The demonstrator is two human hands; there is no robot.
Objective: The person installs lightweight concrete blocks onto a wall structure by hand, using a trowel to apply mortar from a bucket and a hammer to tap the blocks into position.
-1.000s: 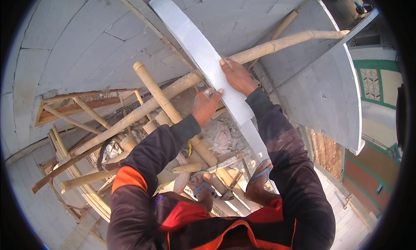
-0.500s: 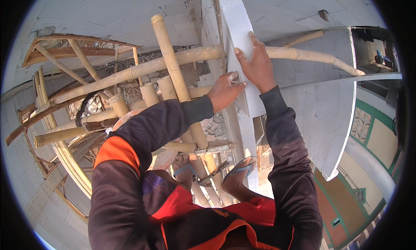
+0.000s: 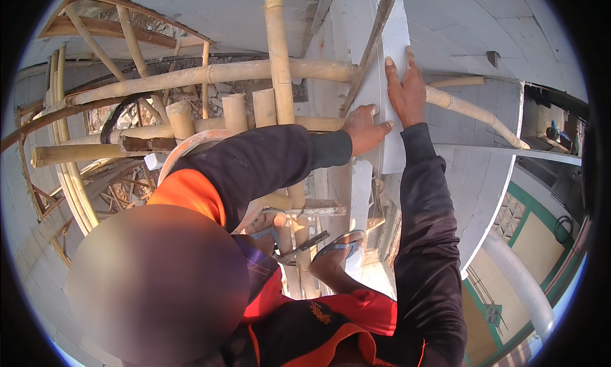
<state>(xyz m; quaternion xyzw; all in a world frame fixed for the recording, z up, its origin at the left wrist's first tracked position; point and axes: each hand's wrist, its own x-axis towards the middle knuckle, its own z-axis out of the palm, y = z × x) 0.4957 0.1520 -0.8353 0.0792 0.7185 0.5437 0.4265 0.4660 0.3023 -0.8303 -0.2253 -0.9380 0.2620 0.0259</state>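
Around the work place, a light grey wall of large smooth blocks [image 3: 471, 29] takes the biggest part of the view. Before it runs a long, pale yellow bamboo pole [image 3: 210, 75], nearly level, and a shorter bamboo piece [image 3: 278, 49] crosses it. To the right of this crossing is the long, flat, whitish grey slab [image 3: 394, 147], between the two hands. A narrow, weathered brown wooden strip [image 3: 374, 45] slants beside the slab and overlaps it in this view. The right hand [image 3: 407, 99] is clamped on the right edge of the slab, with the thumb on its face. The left hand [image 3: 368, 130] is at the lower left edge, fingers bent; I cannot tell if it grips or only touches. Lower down, one foot wears a blue strapped sandal [image 3: 347, 246].
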